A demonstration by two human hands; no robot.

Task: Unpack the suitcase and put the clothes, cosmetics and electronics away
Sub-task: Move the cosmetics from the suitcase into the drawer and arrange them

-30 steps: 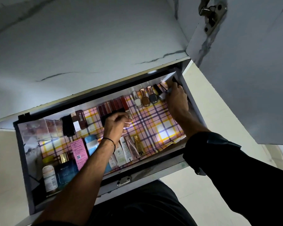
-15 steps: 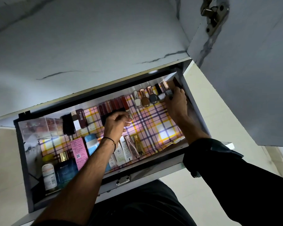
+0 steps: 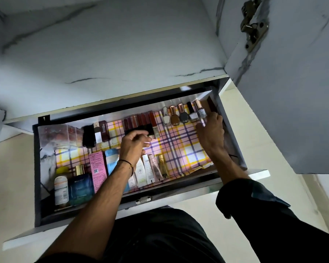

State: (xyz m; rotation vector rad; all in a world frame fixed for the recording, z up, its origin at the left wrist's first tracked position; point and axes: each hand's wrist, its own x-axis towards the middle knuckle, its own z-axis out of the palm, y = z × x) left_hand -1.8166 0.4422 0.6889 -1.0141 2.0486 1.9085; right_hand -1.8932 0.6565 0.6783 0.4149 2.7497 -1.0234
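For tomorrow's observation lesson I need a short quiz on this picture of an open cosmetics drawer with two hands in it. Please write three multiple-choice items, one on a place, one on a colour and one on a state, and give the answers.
1. Where do the nail polish bottles stand in the drawer?
A. along the back wall, towards the right
B. in the front left corner
C. outside it, on the floor

2. What colour is the tall box near the front?
A. green
B. pink
C. black

3. What is the right hand doing?
A. resting on the drawer's front edge
B. holding the cupboard door
C. reaching to the polish bottles at the right end of the row

Answers
1. A: the bottles line the back wall, right of the lipsticks.
2. B: its face is plainly pink.
3. C: its fingertips touch the last bottles there.
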